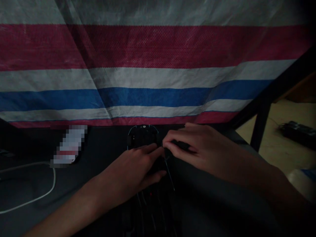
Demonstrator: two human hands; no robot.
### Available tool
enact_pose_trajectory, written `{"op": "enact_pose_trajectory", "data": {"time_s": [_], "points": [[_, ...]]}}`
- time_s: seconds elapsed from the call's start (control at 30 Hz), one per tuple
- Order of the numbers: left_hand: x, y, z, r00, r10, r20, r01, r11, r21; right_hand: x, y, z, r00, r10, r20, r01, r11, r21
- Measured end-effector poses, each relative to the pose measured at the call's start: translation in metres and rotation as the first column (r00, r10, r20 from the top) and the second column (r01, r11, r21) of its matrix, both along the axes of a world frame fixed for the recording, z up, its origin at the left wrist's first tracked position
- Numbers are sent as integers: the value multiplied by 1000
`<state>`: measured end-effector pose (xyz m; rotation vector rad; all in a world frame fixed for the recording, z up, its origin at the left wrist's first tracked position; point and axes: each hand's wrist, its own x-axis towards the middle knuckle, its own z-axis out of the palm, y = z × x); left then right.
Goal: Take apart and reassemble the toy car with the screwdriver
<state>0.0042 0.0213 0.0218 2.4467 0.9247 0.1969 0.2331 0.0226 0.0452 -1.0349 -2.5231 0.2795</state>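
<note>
The scene is dim. My left hand [138, 168] rests on a dark table [103, 148], its fingers curled and pinched over a small dark object with thin wires [170, 174] trailing toward me. My right hand [190, 144] comes in from the right, its fingers closed around a small dark part that I cannot make out. The fingertips of both hands meet near the middle of the table. Just behind them lies a round black device [143, 135] with a thin light rim.
A striped tarp [148, 65] in white, red and blue hangs behind the table. A phone [70, 144] and a white cable [37, 184] lie at the left. A black frame bar [271, 95] slants at right, with floor and a dark box [298, 131] beyond.
</note>
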Motion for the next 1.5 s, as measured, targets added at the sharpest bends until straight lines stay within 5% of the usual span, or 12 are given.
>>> {"op": "enact_pose_trajectory", "data": {"time_s": [0.23,0.7,0.87,1.1,1.27,1.37,1.43,1.5], "points": [[-1,-1,-4,999,33,4,-33,999,-16,-8,-6,-4,994,-108,32,107,993,51],[-1,2,2,999,40,-16,-40,999,-28,0,-4,10,986,143,-80,-145,989,-19],[-2,1,0,999,44,-25,-44,999,-18,-12,-3,4,987,92,-135,-101,993,-61],[-3,0,-3,997,63,-34,-62,998,14,-24,-6,-7,867,-42,-496,-144,932,-331],[-2,2,-1,999,41,-35,-41,999,-8,-20,-12,7,891,-124,-437,-131,851,-509],[-2,2,-1,998,44,-39,-45,999,-18,-28,-18,7,930,-111,-350,-31,926,-377],[-2,2,-3,999,44,-11,-44,999,-12,-32,-18,1,957,-147,-250,114,983,-142],[-3,1,-5,999,38,12,-38,999,0,-33,-17,-5,966,-240,-96,248,966,79]]}}
